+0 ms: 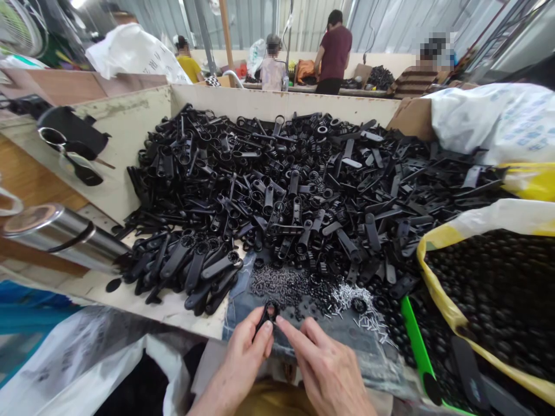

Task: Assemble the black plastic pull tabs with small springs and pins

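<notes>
The left hand pinches a black plastic ring-ended lever, while the open right hand reaches its fingers just beside it. Ahead, loose metal pins lie on a denim cloth below a heaped pile of black levers. A weak pinch could drop the lever among the pins; a careless brush could scatter them.

Bin: a big wood bin stands before the person, with a heap of plastic parts in it.
Cloth: a jeans cloth lies at the near end of the bin, with tiny metal pins on it.
Hands: the left hand holds a plastic part; the right hand is just beside it.
Left: a steel tube lies by the bin.
Right: a sack of round parts sits by the bin.
Behind: four people are past the bin.
</notes>
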Demonstrator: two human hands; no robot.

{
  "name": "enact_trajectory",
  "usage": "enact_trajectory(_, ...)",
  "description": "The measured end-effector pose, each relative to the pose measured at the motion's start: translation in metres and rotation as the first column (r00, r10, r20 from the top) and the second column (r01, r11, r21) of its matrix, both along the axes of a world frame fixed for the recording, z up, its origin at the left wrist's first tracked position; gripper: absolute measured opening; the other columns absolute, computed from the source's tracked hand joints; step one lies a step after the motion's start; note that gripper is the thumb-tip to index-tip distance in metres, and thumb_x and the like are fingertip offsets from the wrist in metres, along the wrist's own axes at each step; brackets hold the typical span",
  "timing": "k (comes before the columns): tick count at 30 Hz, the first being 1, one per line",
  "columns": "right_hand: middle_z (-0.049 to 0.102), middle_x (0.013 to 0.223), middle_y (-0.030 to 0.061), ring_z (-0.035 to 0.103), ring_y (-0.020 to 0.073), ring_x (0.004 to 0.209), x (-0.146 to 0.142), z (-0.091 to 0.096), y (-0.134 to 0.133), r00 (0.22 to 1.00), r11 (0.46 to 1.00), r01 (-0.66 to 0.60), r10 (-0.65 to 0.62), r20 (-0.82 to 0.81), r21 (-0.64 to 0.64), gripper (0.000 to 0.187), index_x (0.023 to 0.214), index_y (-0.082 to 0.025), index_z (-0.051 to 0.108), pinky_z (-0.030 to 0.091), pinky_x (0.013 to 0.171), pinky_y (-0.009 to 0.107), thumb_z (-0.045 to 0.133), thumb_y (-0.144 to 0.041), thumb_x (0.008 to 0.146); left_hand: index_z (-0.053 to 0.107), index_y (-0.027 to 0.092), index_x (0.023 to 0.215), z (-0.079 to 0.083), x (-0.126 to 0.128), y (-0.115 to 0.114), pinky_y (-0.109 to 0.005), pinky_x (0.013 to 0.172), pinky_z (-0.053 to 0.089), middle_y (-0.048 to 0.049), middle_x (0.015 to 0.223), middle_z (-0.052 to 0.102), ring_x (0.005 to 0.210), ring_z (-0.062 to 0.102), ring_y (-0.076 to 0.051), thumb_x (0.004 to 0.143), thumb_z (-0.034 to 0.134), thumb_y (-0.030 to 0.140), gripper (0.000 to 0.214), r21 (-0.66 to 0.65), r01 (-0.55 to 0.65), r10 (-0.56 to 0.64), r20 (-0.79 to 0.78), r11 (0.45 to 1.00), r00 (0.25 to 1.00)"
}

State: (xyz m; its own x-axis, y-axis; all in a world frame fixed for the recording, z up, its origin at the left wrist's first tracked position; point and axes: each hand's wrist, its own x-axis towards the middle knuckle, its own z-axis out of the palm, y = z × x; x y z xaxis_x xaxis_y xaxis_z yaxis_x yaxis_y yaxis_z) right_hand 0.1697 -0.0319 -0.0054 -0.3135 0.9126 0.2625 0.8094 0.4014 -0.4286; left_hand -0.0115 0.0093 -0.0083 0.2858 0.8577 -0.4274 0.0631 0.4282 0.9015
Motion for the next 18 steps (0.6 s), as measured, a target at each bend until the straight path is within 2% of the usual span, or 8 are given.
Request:
enact_trajectory(9, 0.070, 0.087, 0.0036, 0.072, 0.0134, 0.062, 0.000, 0.003, 0.002, 0.999, 1.000, 0.002, -0.001, 0.053, -0.029, 0.055, 0.138, -0.024, 0.067, 0.054, 0.054, 0.018, 0.039, -0.004, 0.095, 0.065, 0.016, 0.102, 0.005, 0.003, 0.000, -0.025, 0.055, 0.026, 0.0079, 0.060, 0.041, 0.059, 0.035, -0.013, 0.079, 0.065, 0.081, 0.069, 0.006, -0.042, 0.043, -0.026, 0.999, 0.999)
enact_trajectory(13, 0.072, 0.087, 0.0033, 0.072, 0.0131, 0.060, -0.003, 0.001, 0.003, 0.997, 0.999, 0.001, 0.001, 0.075, -0.036, 0.057, 0.138, -0.024, 0.067, 0.053, 0.053, 0.018, 0.042, -0.003, 0.092, 0.065, 0.017, 0.098, 0.001, 0.004, -0.001, -0.025, 0.057, 0.032, 0.0072, 0.061, 0.043, 0.061, 0.038, -0.013, 0.074, 0.070, 0.079, 0.066, -0.035, -0.094, 0.092, -0.035, 0.995, 0.995)
enact_trajectory(18, 0.073, 0.085, 0.0017, 0.070, 0.0124, 0.055, -0.007, 0.000, 0.004, 0.992, 0.999, 0.019, -0.015, 0.122, -0.029, 0.057, 0.136, -0.024, 0.069, 0.047, 0.047, 0.018, 0.048, -0.002, 0.088, 0.063, 0.019, 0.088, -0.008, 0.004, -0.002, -0.025, 0.056, 0.033, 0.0059, 0.063, 0.046, 0.060, 0.040, -0.013, 0.080, 0.068, 0.071, 0.052, -0.004, -0.092, 0.092, -0.071, 0.996, 0.993)
